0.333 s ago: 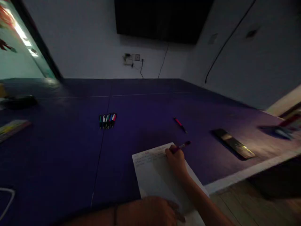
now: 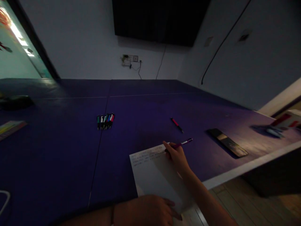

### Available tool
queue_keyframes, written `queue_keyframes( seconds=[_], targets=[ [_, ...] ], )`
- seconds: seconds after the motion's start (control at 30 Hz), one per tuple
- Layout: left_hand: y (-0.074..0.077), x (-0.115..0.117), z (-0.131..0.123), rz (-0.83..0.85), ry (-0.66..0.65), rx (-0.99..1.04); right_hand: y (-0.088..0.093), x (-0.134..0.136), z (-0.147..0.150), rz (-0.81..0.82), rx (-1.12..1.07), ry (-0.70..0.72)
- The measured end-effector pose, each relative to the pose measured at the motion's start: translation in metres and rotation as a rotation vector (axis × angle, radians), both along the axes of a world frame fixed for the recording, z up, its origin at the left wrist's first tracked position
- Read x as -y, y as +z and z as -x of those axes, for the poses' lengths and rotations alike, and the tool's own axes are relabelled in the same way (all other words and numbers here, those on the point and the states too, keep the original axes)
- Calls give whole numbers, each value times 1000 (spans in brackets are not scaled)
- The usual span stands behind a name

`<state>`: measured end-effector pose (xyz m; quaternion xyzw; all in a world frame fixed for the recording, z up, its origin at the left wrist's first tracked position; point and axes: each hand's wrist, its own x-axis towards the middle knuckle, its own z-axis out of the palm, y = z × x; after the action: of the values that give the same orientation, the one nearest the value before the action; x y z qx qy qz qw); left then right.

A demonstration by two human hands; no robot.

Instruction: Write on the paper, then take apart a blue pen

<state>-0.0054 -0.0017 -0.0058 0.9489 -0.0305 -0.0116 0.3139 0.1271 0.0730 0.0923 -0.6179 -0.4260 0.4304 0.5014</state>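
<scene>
A sheet of white paper (image 2: 152, 175) lies tilted on the purple table, with several lines of handwriting along its top. My right hand (image 2: 176, 156) rests near the upper right of the sheet, its fingers closed round a purple pen (image 2: 183, 143). The pen's tip meets the paper by the written lines; its clear end points up to the right. My left hand (image 2: 155, 208) lies across the lower part of the sheet, fingers stretched out and pressing on it. Beyond the paper lies a red and black pen (image 2: 176, 125).
Several pens (image 2: 105, 121) lie side by side left of the middle. A dark phone (image 2: 227, 142) is to the right, near the table's edge (image 2: 225, 174). A red and white box (image 2: 289, 119) sits at far right. A booklet (image 2: 13, 128) lies at far left.
The view has shifted slightly, so most things sit a little further left. The purple pen leans lower in my right hand, still at the writing. My left hand stays on the sheet.
</scene>
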Motion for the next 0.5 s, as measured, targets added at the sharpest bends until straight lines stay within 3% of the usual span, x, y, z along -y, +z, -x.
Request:
queue_keyframes(
  seconds=[0.13,0.3,0.5],
  targets=[
    [-2,-2,0,-50,-49,58,0,-1,-8,-26,132,125],
    [-4,-4,0,-126,-116,155,-6,1,-11,-112,212,34],
    [-10,-1,-1,-289,-114,324,-2,4,-7,-68,255,-2]
  ],
)
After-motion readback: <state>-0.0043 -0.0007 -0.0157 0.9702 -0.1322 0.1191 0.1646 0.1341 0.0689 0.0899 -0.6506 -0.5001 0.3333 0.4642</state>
